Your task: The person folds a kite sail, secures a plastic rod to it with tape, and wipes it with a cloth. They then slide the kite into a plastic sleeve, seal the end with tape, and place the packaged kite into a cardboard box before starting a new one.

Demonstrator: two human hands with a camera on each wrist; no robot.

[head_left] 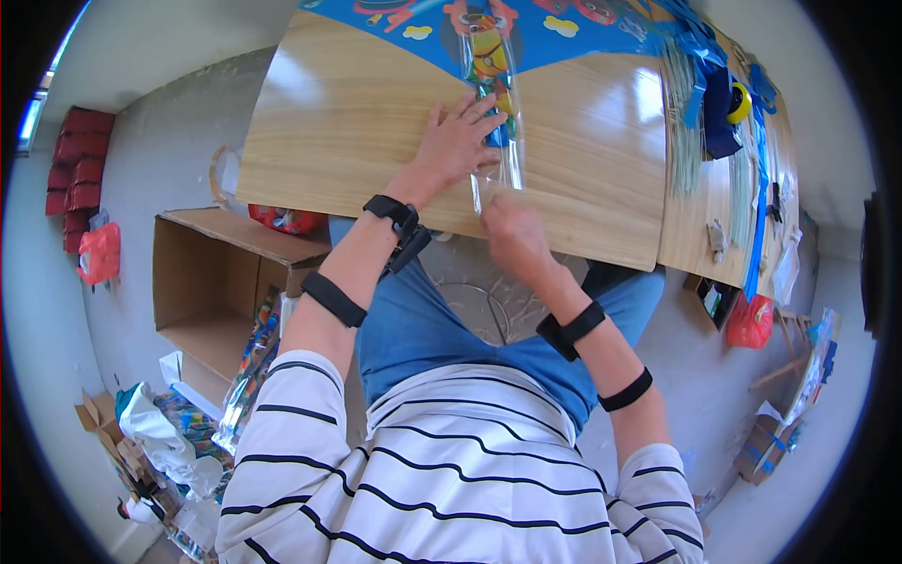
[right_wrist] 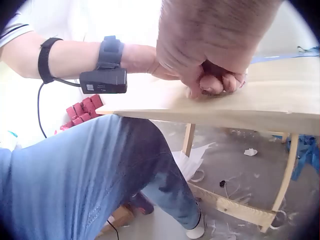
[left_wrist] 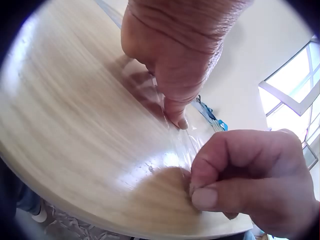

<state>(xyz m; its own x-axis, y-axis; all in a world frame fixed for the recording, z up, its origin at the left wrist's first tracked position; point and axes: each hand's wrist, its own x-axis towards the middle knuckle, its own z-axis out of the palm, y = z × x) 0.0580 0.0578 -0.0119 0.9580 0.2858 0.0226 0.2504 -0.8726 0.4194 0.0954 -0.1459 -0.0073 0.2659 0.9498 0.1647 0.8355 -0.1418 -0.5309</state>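
Note:
A long clear plastic sleeve [head_left: 512,169] with colourful, cartoon-like contents lies lengthwise on the wooden table. My left hand [head_left: 458,141] rests across it with fingers spread, pressing it against the tabletop. In the left wrist view, that hand's thumb [left_wrist: 181,120] points down onto the film. Near the table's front edge, my right hand [head_left: 515,235] pinches the sleeve's near end between thumb and curled fingers. The left wrist view shows this right hand [left_wrist: 255,180] with the film at its fingertips. Seen from the right wrist, its fingers [right_wrist: 212,85] curl low over the tabletop.
A blue printed sheet [head_left: 601,38] covers the far part of the table [head_left: 592,169]. At right are bundled thin strips [head_left: 684,122], a yellow tape roll [head_left: 740,101] and blue strapping. An open cardboard box [head_left: 202,282] stands left, beside more packaged items [head_left: 254,357].

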